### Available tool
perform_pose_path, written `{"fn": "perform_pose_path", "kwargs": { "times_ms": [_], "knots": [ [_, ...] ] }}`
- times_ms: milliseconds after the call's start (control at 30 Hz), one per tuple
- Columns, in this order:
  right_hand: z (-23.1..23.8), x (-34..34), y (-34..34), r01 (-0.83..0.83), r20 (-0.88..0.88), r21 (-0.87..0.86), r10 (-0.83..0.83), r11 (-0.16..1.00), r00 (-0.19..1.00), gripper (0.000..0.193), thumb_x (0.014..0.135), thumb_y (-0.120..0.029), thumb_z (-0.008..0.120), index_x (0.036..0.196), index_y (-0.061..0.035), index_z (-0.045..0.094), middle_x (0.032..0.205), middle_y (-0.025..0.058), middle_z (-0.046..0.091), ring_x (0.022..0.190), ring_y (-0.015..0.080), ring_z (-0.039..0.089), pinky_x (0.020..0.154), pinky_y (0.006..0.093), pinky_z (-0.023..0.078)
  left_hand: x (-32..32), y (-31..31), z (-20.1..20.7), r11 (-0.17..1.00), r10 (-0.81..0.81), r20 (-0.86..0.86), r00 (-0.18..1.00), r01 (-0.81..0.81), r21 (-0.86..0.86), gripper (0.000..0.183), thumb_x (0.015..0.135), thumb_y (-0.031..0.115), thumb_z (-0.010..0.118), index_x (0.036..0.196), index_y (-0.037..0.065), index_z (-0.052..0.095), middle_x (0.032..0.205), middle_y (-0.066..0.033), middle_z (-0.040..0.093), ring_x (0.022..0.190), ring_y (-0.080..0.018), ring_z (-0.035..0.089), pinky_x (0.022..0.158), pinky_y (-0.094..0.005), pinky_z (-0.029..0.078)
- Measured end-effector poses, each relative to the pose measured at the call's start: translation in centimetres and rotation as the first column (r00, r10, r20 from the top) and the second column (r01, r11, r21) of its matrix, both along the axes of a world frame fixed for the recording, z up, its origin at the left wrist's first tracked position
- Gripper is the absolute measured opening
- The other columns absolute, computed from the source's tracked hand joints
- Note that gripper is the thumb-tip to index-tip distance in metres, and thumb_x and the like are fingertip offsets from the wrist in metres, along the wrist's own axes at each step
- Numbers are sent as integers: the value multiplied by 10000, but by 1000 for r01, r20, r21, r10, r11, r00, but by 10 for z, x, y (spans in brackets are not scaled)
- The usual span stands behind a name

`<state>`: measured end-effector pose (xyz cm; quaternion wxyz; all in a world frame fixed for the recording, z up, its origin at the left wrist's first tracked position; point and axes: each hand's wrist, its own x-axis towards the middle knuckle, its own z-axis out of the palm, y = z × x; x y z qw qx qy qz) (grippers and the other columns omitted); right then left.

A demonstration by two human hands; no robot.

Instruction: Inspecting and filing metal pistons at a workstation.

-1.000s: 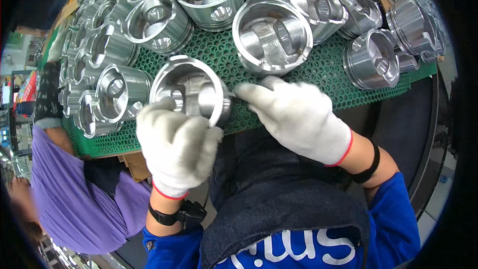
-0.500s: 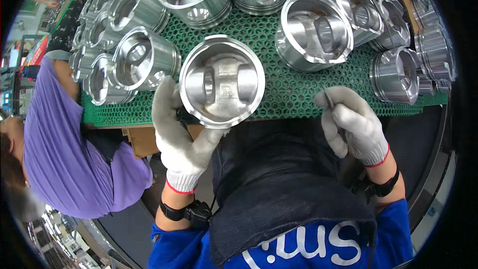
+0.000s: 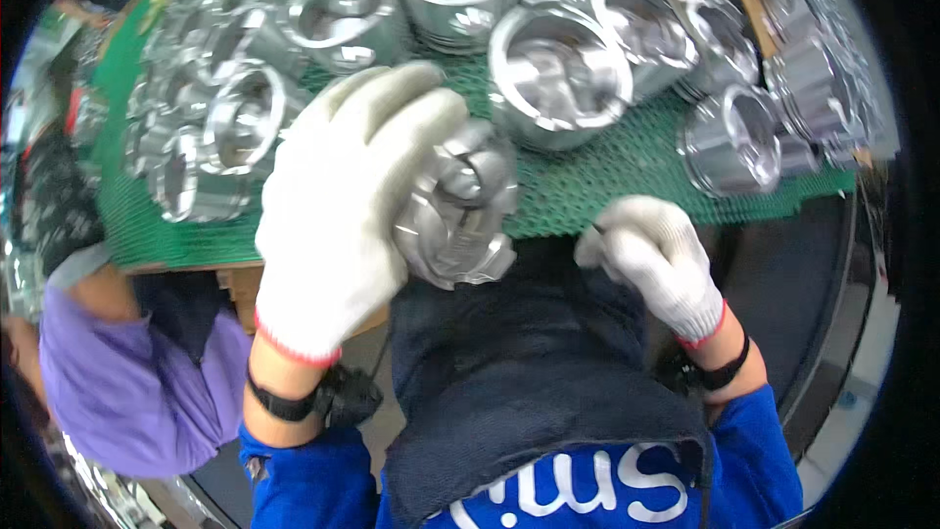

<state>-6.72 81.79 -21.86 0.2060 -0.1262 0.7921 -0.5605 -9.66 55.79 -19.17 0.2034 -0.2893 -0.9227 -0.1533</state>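
My left hand (image 3: 333,206), in a white knit glove, grips a silvery metal piston (image 3: 458,220) from its left side. The piston is tipped over above the front edge of the green mat, smeared by motion, with its inner bosses partly in view. Apart from it, my right hand (image 3: 661,260) is closed in a matching glove near the mat's front edge. Between its thumb and fingertips the dark tip of a thin tool (image 3: 598,229) shows; the rest is hidden in the fist.
Many more pistons, such as a large open one (image 3: 558,73), stand close together on the green honeycomb mat (image 3: 607,181). Another piston (image 3: 734,142) lies tilted at the right. At the left a person in a purple top (image 3: 137,382) reaches toward the table.
My left hand has turned over with the piston, so the back of the glove now faces up and the piston's open end no longer faces me. My right hand stays closed near the edge.
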Motion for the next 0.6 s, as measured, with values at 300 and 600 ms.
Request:
{"fn": "perform_pose_path", "kwargs": {
  "times_ms": [300, 600],
  "knots": [
    [-7, -18, -28, 75, -425, 47, -47, 996, 904, 240, 874, -260, 609, 798, -38, 662, 723, 145, 632, 686, 310, 647, 630, 384, 508, 13, 35, -1, 981, 48, 72, 996, -33, -190, 451, 716, 200, 707, 1148, 94, 637, 1114, -116, 654, 1073, -337, 610, 911, -428, 485],
    [4, -10, -30, -103, -627, 524, 465, 845, 625, 242, 848, -314, 638, 719, -110, 616, 680, 56, 601, 595, 257, 630, 533, 364, 516, -5, 35, 1, 982, 18, 109, 994, 3, -187, 400, 703, 51, 605, 1104, 63, 597, 1029, -132, 653, 964, -329, 622, 853, -427, 486]
  ]
}}
